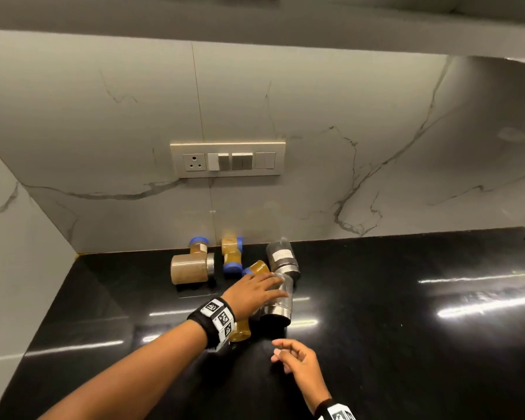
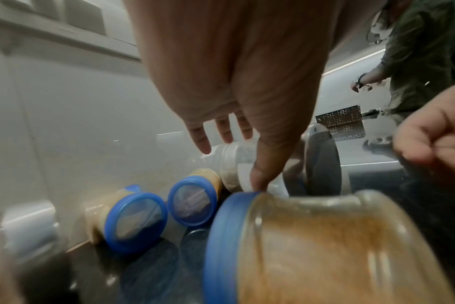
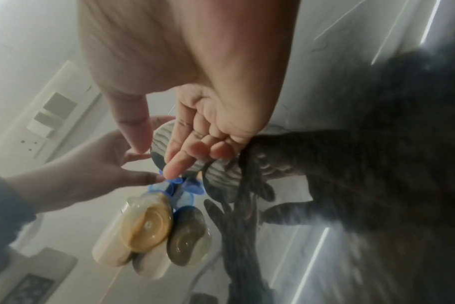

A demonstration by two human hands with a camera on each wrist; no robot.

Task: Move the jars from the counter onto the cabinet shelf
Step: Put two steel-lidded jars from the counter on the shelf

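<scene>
Several jars lie on their sides on the black counter (image 1: 406, 313) near the backsplash: a tan jar with a steel lid (image 1: 191, 268), blue-lidded amber jars (image 1: 231, 256), a dark labelled jar (image 1: 282, 257) and a clear steel-lidded jar (image 1: 278, 301). My left hand (image 1: 273, 286) reaches over the clear jar with straight fingers, which lie on or just above it. Its fingers (image 2: 205, 144) show spread in the left wrist view. Another amber jar (image 1: 240, 330) lies under my left wrist. My right hand (image 1: 281, 353) hovers nearer me, loosely curled and holding nothing.
The cabinet's underside (image 1: 255, 25) spans the top of the head view. A switch panel (image 1: 227, 159) sits on the marble backsplash, and a side wall (image 1: 19, 237) closes the left. Another person (image 2: 424, 61) stands off to the right.
</scene>
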